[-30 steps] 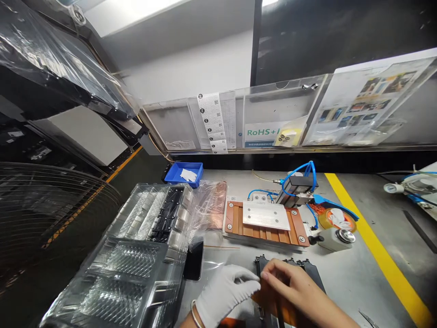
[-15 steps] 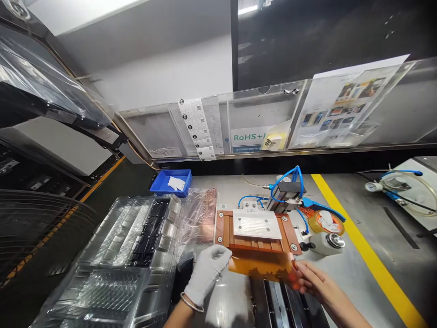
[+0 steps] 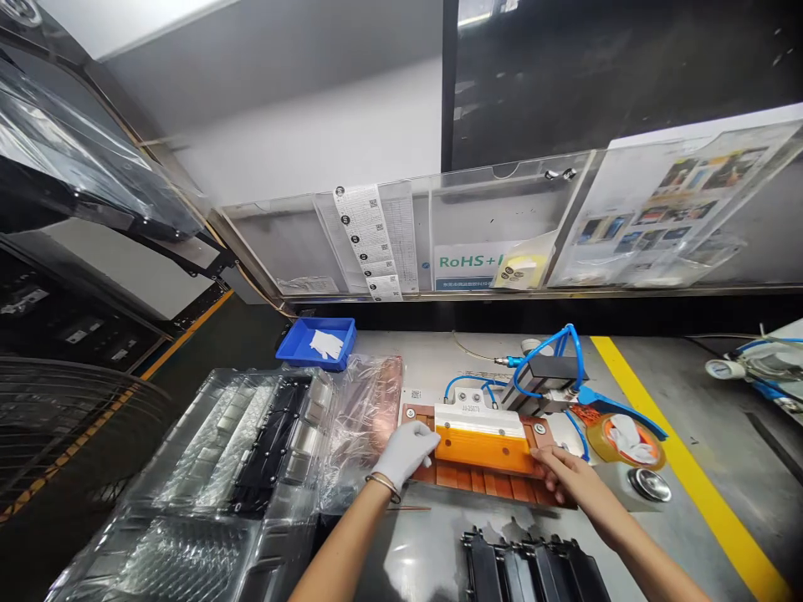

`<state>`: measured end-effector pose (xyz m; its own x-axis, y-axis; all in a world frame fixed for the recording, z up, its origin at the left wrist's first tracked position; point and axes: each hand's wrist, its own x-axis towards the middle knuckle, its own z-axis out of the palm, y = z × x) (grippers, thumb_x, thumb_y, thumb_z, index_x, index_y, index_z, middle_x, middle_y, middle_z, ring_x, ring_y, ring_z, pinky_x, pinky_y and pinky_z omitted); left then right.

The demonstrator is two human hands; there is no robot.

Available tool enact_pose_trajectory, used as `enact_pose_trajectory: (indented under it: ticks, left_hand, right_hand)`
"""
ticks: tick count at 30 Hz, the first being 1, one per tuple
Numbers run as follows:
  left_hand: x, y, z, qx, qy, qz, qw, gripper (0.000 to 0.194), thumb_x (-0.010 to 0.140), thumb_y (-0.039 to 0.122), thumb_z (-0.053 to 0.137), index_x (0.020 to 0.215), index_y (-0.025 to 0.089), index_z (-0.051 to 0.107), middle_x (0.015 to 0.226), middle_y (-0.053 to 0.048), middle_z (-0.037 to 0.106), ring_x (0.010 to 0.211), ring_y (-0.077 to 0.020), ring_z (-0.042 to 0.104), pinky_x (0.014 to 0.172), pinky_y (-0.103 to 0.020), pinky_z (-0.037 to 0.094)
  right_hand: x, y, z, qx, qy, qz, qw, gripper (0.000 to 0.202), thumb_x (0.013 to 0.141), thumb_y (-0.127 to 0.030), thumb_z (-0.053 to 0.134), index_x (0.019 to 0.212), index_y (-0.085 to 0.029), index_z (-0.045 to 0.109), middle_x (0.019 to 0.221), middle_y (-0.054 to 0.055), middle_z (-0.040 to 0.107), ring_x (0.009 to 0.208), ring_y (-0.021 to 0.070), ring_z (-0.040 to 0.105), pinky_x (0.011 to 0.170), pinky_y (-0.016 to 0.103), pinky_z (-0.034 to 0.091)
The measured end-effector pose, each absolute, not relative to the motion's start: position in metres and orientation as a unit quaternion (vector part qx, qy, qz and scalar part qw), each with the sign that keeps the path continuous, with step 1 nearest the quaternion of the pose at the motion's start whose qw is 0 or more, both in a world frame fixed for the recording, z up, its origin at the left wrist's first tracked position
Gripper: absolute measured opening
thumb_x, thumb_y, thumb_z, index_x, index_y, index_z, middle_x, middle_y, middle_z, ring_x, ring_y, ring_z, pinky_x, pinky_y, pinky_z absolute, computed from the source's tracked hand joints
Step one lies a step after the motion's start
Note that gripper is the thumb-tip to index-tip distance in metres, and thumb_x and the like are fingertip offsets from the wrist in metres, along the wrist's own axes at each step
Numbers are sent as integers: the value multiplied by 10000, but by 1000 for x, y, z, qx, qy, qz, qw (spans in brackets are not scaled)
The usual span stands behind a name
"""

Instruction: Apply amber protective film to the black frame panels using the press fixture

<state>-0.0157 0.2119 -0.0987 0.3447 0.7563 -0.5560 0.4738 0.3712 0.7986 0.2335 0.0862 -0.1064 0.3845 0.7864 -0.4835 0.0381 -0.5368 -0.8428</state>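
Note:
An amber, see-through film strip (image 3: 483, 450) is stretched between my two hands. My left hand (image 3: 406, 451), in a white glove, pinches its left end. The right end is pinched in the fingers of my bare right hand (image 3: 565, 472). The strip covers the lower part of a silver metal plate (image 3: 480, 418) on a reddish-brown fixture (image 3: 495, 485); I cannot tell whether it touches the plate. Behind the plate stands a dark pneumatic cylinder (image 3: 544, 380) with blue air hoses (image 3: 568, 334).
Left are clear plastic trays (image 3: 207, 443) holding a black part (image 3: 273, 451), plus a blue bin (image 3: 294, 341) with a white glove. Ribbed black parts (image 3: 533, 568) lie in front. A tape roll (image 3: 627, 443) and a bottle (image 3: 646, 487) stand right, near a yellow line (image 3: 708, 502).
Both hands have moved the amber film away from me, from in front of the fixture to over the silver plate. The view has shifted slightly.

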Motion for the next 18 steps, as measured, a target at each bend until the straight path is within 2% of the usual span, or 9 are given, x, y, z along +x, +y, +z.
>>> enact_pose_trajectory:
  ticks: [5, 9, 18]
  left_hand:
    - [-10, 218, -101, 547, 583, 99, 592, 197, 765, 231, 561, 595, 219, 461, 368, 89, 472, 423, -111, 433, 573, -248, 357]
    - [-7, 220, -99, 543, 594, 92, 587, 204, 765, 203, 545, 588, 222, 447, 355, 91, 452, 408, -102, 395, 566, -242, 348]
    - [-6, 220, -94, 526, 602, 101, 593, 236, 796, 194, 564, 590, 217, 452, 367, 86, 457, 394, -86, 385, 525, -227, 328]
  right_hand:
    - [240, 98, -125, -735, -262, 487, 392, 363, 612, -567, 633, 636, -214, 552, 567, -29, 544, 437, 108, 459, 385, 213, 330]
    - [245, 101, -134, -739, -249, 500, 378, 379, 599, -585, 621, 638, -215, 546, 547, -23, 540, 419, 102, 435, 375, 213, 320]
    - [250, 104, -136, -753, -246, 508, 339, 340, 715, -536, 578, 620, -220, 495, 507, -19, 537, 396, 96, 453, 352, 188, 284]
